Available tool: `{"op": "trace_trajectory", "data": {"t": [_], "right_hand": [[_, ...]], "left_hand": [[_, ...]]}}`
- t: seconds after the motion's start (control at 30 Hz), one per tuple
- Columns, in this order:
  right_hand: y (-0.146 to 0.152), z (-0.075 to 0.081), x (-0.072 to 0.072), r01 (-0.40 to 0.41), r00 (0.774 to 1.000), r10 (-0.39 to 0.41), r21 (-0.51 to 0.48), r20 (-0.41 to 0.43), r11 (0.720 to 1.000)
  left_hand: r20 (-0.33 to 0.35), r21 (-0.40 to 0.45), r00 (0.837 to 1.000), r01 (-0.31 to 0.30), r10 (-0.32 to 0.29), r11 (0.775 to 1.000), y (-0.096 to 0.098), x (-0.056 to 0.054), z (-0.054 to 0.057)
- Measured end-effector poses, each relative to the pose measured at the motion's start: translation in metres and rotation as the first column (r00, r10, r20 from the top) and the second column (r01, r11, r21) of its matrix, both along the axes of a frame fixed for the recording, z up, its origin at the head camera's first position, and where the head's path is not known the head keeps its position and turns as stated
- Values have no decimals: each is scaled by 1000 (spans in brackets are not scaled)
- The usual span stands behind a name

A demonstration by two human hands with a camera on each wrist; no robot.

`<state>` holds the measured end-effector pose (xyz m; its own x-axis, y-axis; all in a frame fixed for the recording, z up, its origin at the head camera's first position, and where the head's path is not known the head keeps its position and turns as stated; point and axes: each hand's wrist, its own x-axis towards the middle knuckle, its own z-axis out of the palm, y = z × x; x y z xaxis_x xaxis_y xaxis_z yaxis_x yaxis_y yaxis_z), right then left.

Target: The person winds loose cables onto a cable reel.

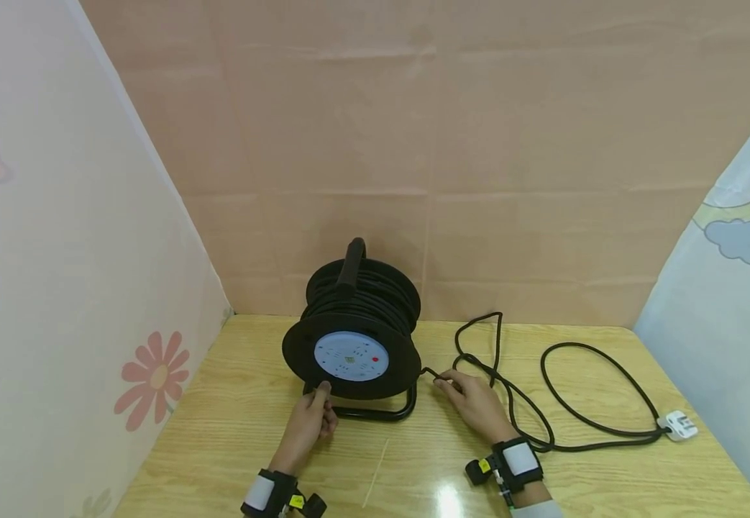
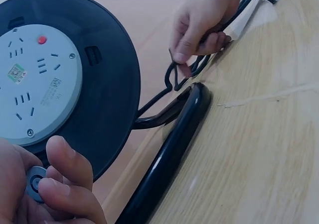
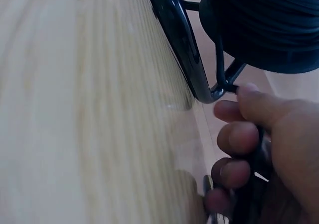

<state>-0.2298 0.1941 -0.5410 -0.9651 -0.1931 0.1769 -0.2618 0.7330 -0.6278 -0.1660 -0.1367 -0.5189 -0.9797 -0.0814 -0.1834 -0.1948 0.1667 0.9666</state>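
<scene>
A black cable reel point(image 1: 303, 360) stands upright on its tubular frame point(image 1: 371, 415), black cable wound between its flanges. The round grey-white socket face point(image 1: 351, 356) has a red button point(image 2: 42, 40). My left hand point(image 1: 308, 424) is at the lower left of the front flange, fingers and thumb around a small grey knob point(image 2: 36, 183). To the right of the reel, my right hand point(image 1: 474, 404) pinches the black cable point(image 1: 429, 372) close to where it leaves the drum. In the right wrist view the cable passes under the thumb and through the curled fingers.
Loose cable point(image 1: 597, 349) lies in loops on the wooden table point(image 1: 245, 446) to the right, ending in a white plug point(image 1: 680, 426). A brown paper-like backdrop point(image 1: 530, 180) rises behind the reel, with patterned panels at both sides.
</scene>
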Motion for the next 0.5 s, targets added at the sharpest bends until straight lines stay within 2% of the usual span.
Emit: {"op": "trace_trajectory", "data": {"t": [0.3, 0.5], "right_hand": [[3, 1, 1, -15, 999, 16, -33, 41, 999], [4, 0, 1, 1, 1000, -1, 20, -15, 1000]], "left_hand": [[-14, 14, 1000, -4, 4, 1000, -5, 2, 9], [-3, -1, 1000, -29, 29, 1000, -12, 1, 14]]}}
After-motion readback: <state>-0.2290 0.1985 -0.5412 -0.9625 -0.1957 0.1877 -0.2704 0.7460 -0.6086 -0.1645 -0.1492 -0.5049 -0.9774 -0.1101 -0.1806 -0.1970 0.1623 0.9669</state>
